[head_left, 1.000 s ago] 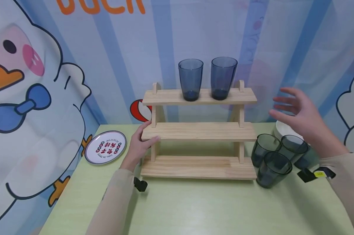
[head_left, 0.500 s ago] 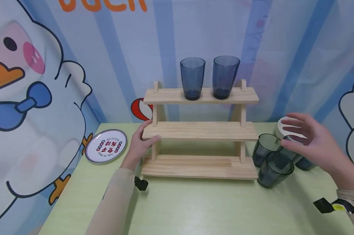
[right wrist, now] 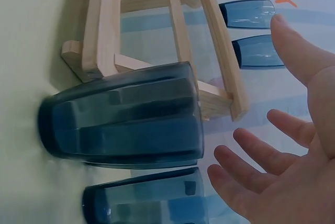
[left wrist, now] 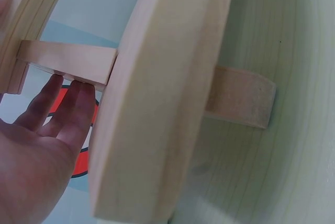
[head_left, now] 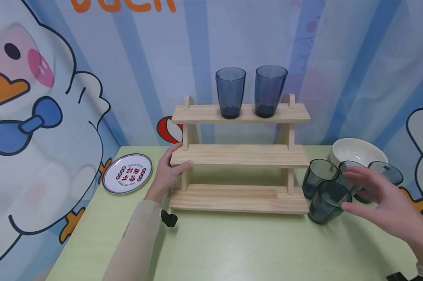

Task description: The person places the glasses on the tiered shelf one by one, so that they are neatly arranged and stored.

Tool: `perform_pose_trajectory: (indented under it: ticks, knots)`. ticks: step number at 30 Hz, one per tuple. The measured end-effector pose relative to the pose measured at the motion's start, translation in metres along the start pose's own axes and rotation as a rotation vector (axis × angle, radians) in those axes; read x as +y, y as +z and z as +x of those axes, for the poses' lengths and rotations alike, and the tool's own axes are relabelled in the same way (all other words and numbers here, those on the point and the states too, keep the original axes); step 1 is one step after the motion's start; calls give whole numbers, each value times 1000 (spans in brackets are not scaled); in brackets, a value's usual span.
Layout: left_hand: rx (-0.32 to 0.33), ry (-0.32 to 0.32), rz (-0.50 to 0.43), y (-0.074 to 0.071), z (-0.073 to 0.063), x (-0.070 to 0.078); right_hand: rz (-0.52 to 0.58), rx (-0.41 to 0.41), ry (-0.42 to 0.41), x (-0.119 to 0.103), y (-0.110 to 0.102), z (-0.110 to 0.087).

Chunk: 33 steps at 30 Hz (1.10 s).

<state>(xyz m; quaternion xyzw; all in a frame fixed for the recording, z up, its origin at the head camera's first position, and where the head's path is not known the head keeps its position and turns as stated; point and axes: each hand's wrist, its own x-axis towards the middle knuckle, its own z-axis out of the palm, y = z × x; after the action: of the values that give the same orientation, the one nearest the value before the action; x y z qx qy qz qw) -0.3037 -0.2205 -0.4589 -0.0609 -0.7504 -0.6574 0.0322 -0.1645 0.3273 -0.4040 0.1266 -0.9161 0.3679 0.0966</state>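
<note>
A three-tier wooden display stand [head_left: 239, 155] stands on the table. At its left end my left hand [head_left: 166, 173] grips the middle tier, thumb in front; the left wrist view shows its fingertips [left wrist: 78, 90] against an upright. Two blue-tinted glasses, one [head_left: 230, 93] beside the other [head_left: 270, 91], stand upright on the top tier. Several dark tinted glasses cluster right of the stand. Over them my right hand [head_left: 390, 207] hovers with fingers spread and nothing held, its thumb close to the rim of the front glass [head_left: 324, 208]. The right wrist view shows that glass apart from the fingers.
Behind the clustered glasses sits a white bowl [head_left: 359, 150]. A white plate [head_left: 127, 173] with red lettering lies left of the stand on the pale green table [head_left: 239, 246]. A cartoon-printed cloth [head_left: 151, 58] hangs close behind the stand.
My right hand has come down and toward me from beside the top tier to over the front glass, uncovering the bowl. My left hand has stayed on the stand.
</note>
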Motion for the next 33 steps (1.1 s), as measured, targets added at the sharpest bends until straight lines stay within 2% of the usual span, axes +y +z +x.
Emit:
perform_pose_trajectory:
  ticks: [8,16,33]
  knots:
    - [10,1,0,0,0,1,-3,7,25,3,11,-9]
    - [9,3,8,0,1,-1,13,50,32,5,20,-14]
    - [2,-11,-8,0,1,-1,65,87,205,13,45,-17]
